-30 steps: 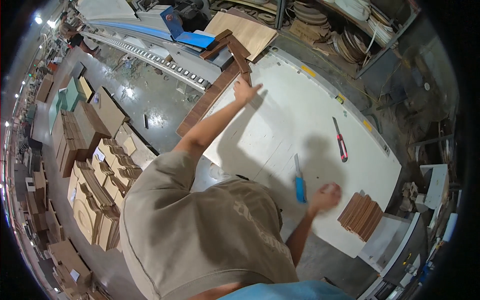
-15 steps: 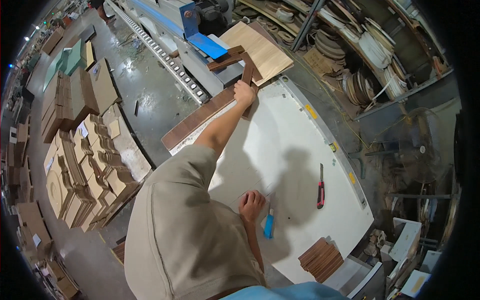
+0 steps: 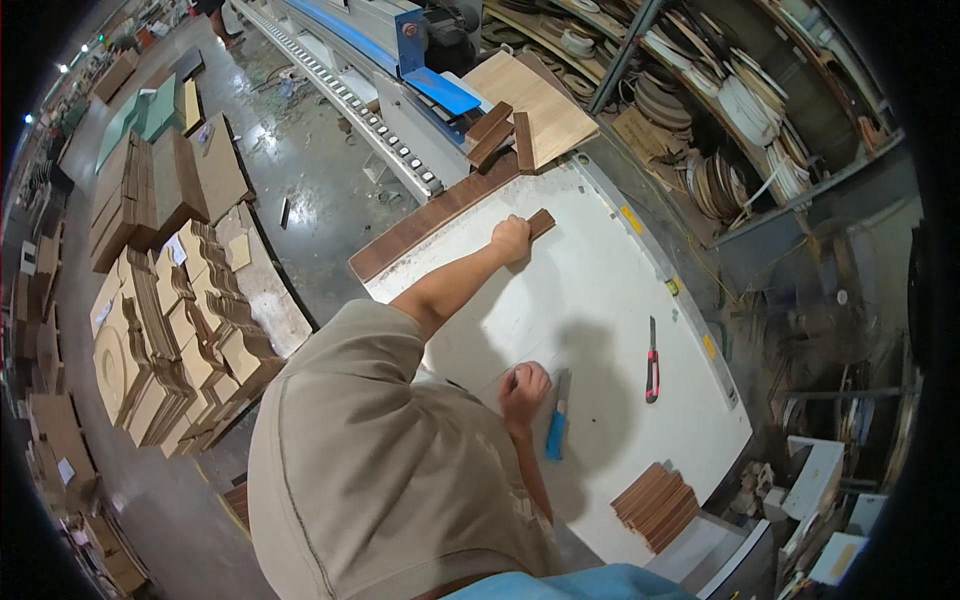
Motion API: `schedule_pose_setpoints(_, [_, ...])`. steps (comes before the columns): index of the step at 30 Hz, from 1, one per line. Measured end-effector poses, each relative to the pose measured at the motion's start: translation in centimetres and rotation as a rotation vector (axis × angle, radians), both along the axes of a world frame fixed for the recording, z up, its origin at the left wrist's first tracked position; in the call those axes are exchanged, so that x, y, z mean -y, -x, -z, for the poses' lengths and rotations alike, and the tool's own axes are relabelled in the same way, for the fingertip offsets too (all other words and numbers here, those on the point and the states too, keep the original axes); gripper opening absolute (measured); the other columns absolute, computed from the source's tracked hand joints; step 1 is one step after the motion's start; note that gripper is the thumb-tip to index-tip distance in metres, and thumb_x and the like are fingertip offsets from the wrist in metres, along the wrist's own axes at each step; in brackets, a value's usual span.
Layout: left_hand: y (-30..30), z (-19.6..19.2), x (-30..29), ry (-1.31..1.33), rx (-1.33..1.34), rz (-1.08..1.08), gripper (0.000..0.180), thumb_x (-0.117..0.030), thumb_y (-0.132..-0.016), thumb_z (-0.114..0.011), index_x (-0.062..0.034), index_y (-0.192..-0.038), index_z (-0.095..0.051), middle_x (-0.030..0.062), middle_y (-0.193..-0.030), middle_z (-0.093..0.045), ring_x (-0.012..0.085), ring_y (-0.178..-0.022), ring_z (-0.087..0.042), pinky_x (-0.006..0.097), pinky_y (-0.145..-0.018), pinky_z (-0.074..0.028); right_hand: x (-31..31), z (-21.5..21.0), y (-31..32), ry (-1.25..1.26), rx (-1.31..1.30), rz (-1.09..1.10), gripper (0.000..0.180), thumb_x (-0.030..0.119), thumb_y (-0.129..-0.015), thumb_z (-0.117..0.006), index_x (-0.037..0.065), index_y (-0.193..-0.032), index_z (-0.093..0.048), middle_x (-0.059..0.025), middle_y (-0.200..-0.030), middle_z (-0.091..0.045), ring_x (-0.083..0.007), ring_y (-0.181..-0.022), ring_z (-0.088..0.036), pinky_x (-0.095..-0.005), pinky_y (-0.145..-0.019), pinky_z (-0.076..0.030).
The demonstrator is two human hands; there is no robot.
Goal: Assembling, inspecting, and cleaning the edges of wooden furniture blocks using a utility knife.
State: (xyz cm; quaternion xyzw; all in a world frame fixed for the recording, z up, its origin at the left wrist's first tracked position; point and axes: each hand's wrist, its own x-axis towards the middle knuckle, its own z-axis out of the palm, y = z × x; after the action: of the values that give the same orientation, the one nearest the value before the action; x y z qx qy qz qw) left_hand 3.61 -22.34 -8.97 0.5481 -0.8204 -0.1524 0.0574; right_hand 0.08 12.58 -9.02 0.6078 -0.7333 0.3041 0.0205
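A: Where's the strip [image 3: 542,223]?
B: Think of the table [image 3: 600,290] as a clock with 12 at the top. It's near 12. The left hand [image 3: 511,236], at 11, is wrapped tight around its end.
A: And the right hand [image 3: 524,393]?
B: At 7, with curled fingers, just beside the blue knife [image 3: 556,438] at 6. I can't tell if it holds something.
A: Where are the edges?
B: A brown board [image 3: 435,222] lines the edge at 10, and a level [image 3: 652,254] lies along the edge at 2. White top shows between the strip and the red knife [image 3: 652,378] at 4. A stack [image 3: 657,505] of strips sits by the edge at 5.
A: Any writing?
B: The level has yellow stickers, too small to read. The shirt [image 3: 400,470] has faint marks.
A: What's hard to see?
B: The left hand hides 1 end of the strip. The fan [image 3: 840,300] far out at 3 is blurry.
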Motion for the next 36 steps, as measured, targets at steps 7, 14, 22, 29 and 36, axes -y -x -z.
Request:
schedule_pose_setpoints(7, [-6.8,-8.2,-12.3,-1.25,-1.087,0.131,0.04,-0.015,-0.09,-0.072,-0.0045,-0.125,-0.057,0.0034,-0.104,-0.068,0.0143,-0.094,-0.068,0.031,-0.075,-0.057,2.6,-1.0,1.0,0.172,1.275,0.079,0.024,0.019,-0.098,-0.064,0.003,-0.114,-0.055,-0.0056,-0.109,-0.058,-0.0176,-0.105,-0.057,-0.0333,-0.088,-0.048])
schedule_pose_setpoints(14, [-11.2,-20.7,-19.4,-1.17,-1.602,0.304,0.062,-0.004,-0.096,-0.066,-0.0057,-0.15,-0.036,0.0139,-0.143,-0.055,0.0216,-0.124,-0.06,0.036,-0.103,-0.052,4.7,-18.5,-1.5,0.237,1.233,-0.162,0.048,0.012,-0.095,-0.071,-0.002,-0.135,-0.047,-0.0135,-0.123,-0.061,-0.018,-0.107,-0.063,-0.031,-0.084,-0.054])
schedule_pose_setpoints(22, [-12.7,-25.7,-21.2,-1.129,-1.574,0.421,0.064,-0.004,-0.091,-0.061,-0.0016,-0.15,-0.035,0.0208,-0.152,-0.045,0.0295,-0.13,-0.057,0.043,-0.107,-0.05,1.8,-23.4,-4.4,0.422,0.881,-0.006,0.048,0.002,-0.088,-0.077,-0.005,-0.13,-0.053,-0.0183,-0.12,-0.066,-0.0233,-0.109,-0.067,-0.0345,-0.094,-0.055])
schedule_pose_setpoints(29, [-11.8,-26.9,-22.9,-0.964,-1.641,0.353,0.046,-0.008,-0.099,-0.06,-0.0009,-0.141,-0.042,0.0144,-0.138,-0.057,0.021,-0.123,-0.06,0.036,-0.103,-0.052,0.3,-22.9,-4.7,0.644,0.632,0.166,0.052,0.009,-0.077,-0.088,0.001,-0.122,-0.063,-0.0156,-0.111,-0.071,-0.028,-0.098,-0.07,-0.0371,-0.086,-0.055])
schedule_pose_setpoints(36, [-11.6,-27.6,-23.9,-0.846,-1.663,0.242,0.038,-0.009,-0.097,-0.068,-0.0008,-0.129,-0.05,0.0113,-0.119,-0.065,0.02,-0.107,-0.067,0.037,-0.089,-0.061,-0.7,-23.9,-4.7,0.71,0.56,0.178,0.051,0.007,-0.075,-0.088,0.001,-0.121,-0.065,-0.0144,-0.113,-0.07,-0.0298,-0.101,-0.068,-0.0384,-0.086,-0.054])
